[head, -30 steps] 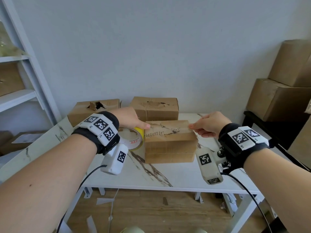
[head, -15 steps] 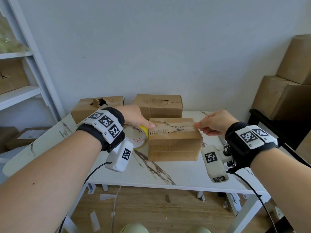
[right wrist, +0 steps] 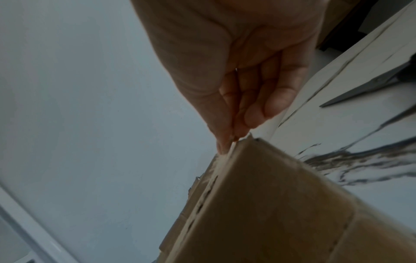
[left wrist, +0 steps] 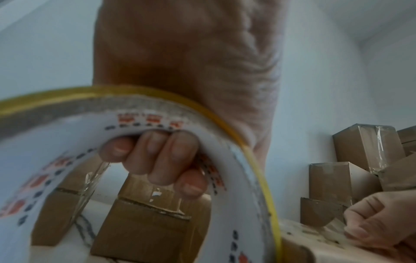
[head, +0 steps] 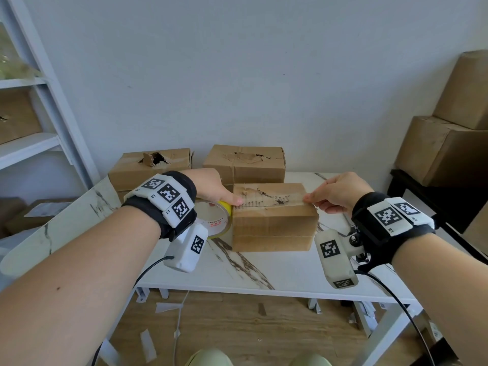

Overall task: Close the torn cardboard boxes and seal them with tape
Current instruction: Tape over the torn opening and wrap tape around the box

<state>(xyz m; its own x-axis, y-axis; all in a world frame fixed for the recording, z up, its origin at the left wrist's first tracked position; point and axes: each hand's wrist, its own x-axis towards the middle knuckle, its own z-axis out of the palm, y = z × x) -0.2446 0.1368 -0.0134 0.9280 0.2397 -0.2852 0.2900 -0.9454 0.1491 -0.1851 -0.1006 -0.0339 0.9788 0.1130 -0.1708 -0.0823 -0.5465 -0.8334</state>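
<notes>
The left hand (head: 211, 186) has its fingers (left wrist: 157, 160) curled through the core of the tape roll (head: 214, 220), thumb pressing at the left edge of the near box (head: 273, 217). The right hand (head: 340, 192) pinches the free end of the tape (head: 277, 203), stretched between the two sets of fingertips over the torn top. I would keep it taut, lower it flat over the tear, then rub outward from the thumb.
</notes>
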